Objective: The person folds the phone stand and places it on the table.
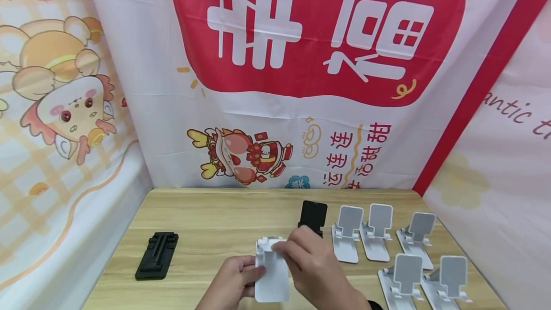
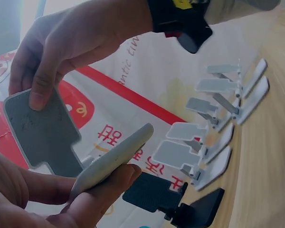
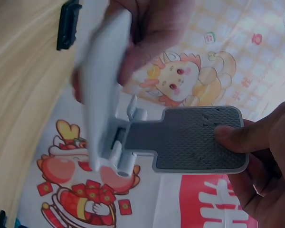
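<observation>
White plastic folding stand (image 1: 275, 279) looks light and stiff; left grip (image 1: 238, 274) clamps its flat base (image 3: 102, 80), right grip (image 1: 307, 257) pinches its grey-faced plate (image 3: 190, 140) at one o'clock: good spots.

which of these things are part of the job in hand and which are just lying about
In the job:
held white phone stand
left hand
right hand

Apparently just lying about:
folded black phone stand
unfolded black phone stand
five unfolded white phone stands

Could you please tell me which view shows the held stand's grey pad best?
The right wrist view: the pad faces the camera, nearly whole. The left wrist view shows it partly covered; the head view, strongly foreshortened.
</observation>
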`<state>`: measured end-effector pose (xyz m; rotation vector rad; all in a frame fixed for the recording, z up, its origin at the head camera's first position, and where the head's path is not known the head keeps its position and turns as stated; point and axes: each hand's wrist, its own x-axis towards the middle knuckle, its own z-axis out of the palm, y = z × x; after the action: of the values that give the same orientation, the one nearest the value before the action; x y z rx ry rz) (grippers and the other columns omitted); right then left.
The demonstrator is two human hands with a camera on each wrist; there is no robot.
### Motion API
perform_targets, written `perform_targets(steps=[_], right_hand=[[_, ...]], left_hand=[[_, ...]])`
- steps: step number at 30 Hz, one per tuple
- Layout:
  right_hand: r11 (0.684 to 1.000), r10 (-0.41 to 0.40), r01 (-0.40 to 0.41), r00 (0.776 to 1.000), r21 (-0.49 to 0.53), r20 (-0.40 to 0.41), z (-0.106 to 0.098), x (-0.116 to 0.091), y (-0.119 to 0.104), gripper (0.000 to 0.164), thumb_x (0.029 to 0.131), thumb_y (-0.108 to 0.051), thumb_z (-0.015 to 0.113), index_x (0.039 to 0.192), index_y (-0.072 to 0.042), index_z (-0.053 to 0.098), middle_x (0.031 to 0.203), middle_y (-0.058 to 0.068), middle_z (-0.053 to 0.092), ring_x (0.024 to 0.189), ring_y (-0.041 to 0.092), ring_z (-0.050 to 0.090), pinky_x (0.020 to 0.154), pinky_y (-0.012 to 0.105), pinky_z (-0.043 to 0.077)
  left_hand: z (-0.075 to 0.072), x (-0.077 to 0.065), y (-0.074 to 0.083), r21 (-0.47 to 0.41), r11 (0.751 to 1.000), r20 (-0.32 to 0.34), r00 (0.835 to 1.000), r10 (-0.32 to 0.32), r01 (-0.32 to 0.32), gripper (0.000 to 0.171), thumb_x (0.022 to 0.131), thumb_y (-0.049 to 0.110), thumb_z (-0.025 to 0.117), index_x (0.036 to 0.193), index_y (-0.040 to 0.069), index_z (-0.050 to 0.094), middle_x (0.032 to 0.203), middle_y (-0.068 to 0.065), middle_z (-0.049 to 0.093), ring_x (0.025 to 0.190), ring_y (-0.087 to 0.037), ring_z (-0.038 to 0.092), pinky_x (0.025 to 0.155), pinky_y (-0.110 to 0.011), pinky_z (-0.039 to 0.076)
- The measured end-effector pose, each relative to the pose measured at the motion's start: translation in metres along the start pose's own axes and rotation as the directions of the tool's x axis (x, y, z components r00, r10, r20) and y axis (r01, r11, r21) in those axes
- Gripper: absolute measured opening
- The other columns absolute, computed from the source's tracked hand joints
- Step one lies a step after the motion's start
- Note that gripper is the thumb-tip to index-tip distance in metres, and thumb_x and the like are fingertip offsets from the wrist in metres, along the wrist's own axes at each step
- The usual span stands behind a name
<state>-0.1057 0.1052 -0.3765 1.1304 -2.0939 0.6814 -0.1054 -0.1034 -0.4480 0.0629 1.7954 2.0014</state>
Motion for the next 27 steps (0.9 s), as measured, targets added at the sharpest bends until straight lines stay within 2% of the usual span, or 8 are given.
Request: perform_targets(steps=[6, 11, 15, 18, 21, 23, 25, 27], right_hand=[[0.996, -0.039, 0.050, 0.990, -0.072, 0.135, 0.021, -0.017, -0.014, 0.021, 0.079, -0.008, 0.086, 0.096, -0.020, 0.080, 0.091, -0.013, 0.071, 0.080, -0.001, 0.054, 0.077, 0.004, 0.042], [0.997, -0.008, 0.017, 0.991, -0.069, 0.135, 0.029, -0.024, -0.018, 0.015, 0.082, -0.018, 0.086, 0.094, -0.024, 0.080, 0.084, -0.016, 0.068, 0.075, -0.003, 0.046, 0.070, 0.002, 0.033], [0.997, 0.054, -0.062, 0.987, 0.050, 0.150, 0.027, -0.024, -0.011, 0.014, 0.086, -0.020, 0.084, 0.098, -0.024, 0.080, 0.090, -0.017, 0.069, 0.080, -0.004, 0.051, 0.074, 0.002, 0.040], [0.951, 0.197, -0.222, 0.971, 0.215, 0.133, 0.024, -0.022, -0.003, 0.010, 0.091, -0.022, 0.078, 0.101, -0.021, 0.078, 0.095, -0.015, 0.070, 0.085, -0.003, 0.059, 0.077, 0.010, 0.052], [0.796, 0.473, -0.508, 0.861, 0.330, 0.185, 0.019, -0.017, 0.005, 0.014, 0.095, -0.029, 0.074, 0.107, -0.021, 0.073, 0.099, -0.013, 0.069, 0.089, 0.001, 0.063, 0.079, 0.020, 0.058], [0.634, 0.622, -0.683, 0.729, 0.363, 0.286, 0.016, -0.012, 0.011, 0.026, 0.095, -0.033, 0.074, 0.114, -0.017, 0.070, 0.105, -0.007, 0.069, 0.093, 0.006, 0.064, 0.081, 0.023, 0.059], [0.432, 0.690, -0.808, 0.582, 0.400, 0.431, 0.015, -0.010, 0.017, 0.040, 0.095, -0.036, 0.073, 0.126, -0.013, 0.064, 0.112, 0.000, 0.067, 0.098, 0.012, 0.063, 0.085, 0.025, 0.057], [0.251, 0.664, -0.856, 0.493, 0.453, 0.563, 0.016, -0.009, 0.023, 0.052, 0.095, -0.033, 0.073, 0.136, -0.004, 0.057, 0.118, 0.008, 0.065, 0.101, 0.017, 0.063, 0.087, 0.029, 0.058]], left_hand=[[-0.006, -0.002, 0.014, -0.090, 0.993, -0.069, 0.995, 0.066, -0.072, 0.043, 0.107, 0.007, 0.046, 0.136, -0.024, 0.044, 0.123, -0.028, 0.069, 0.101, -0.021, 0.074, 0.086, -0.032, 0.063], [-0.009, -0.004, 0.019, -0.087, 0.991, -0.068, 0.994, 0.091, -0.096, 0.046, 0.108, 0.007, 0.044, 0.139, -0.026, 0.038, 0.129, -0.032, 0.065, 0.104, -0.021, 0.073, 0.087, -0.031, 0.063], [-0.009, -0.005, 0.017, -0.081, 0.993, -0.076, 0.994, 0.085, -0.091, 0.046, 0.108, 0.006, 0.043, 0.140, -0.027, 0.036, 0.131, -0.033, 0.063, 0.108, -0.022, 0.072, 0.088, -0.033, 0.063], [-0.010, -0.005, 0.017, -0.087, 0.991, -0.077, 0.993, 0.091, -0.098, 0.048, 0.108, 0.007, 0.045, 0.140, -0.027, 0.034, 0.133, -0.034, 0.062, 0.110, -0.024, 0.072, 0.089, -0.034, 0.063], [-0.008, -0.006, 0.019, -0.102, 0.990, -0.069, 0.993, 0.093, -0.100, 0.050, 0.107, 0.008, 0.047, 0.141, -0.027, 0.034, 0.132, -0.033, 0.063, 0.110, -0.024, 0.072, 0.089, -0.035, 0.063], [-0.007, -0.007, 0.020, -0.106, 0.989, -0.058, 0.993, 0.102, -0.108, 0.051, 0.107, 0.008, 0.048, 0.141, -0.027, 0.034, 0.132, -0.033, 0.063, 0.109, -0.023, 0.073, 0.089, -0.035, 0.063], [-0.005, -0.008, 0.021, -0.104, 0.989, -0.050, 0.994, 0.102, -0.107, 0.050, 0.107, 0.007, 0.048, 0.142, -0.026, 0.035, 0.132, -0.032, 0.063, 0.107, -0.022, 0.073, 0.088, -0.034, 0.063], [-0.003, -0.009, 0.022, -0.092, 0.990, -0.041, 0.994, 0.104, -0.108, 0.050, 0.107, 0.007, 0.047, 0.142, -0.026, 0.035, 0.133, -0.033, 0.063, 0.107, -0.022, 0.073, 0.087, -0.035, 0.063]])
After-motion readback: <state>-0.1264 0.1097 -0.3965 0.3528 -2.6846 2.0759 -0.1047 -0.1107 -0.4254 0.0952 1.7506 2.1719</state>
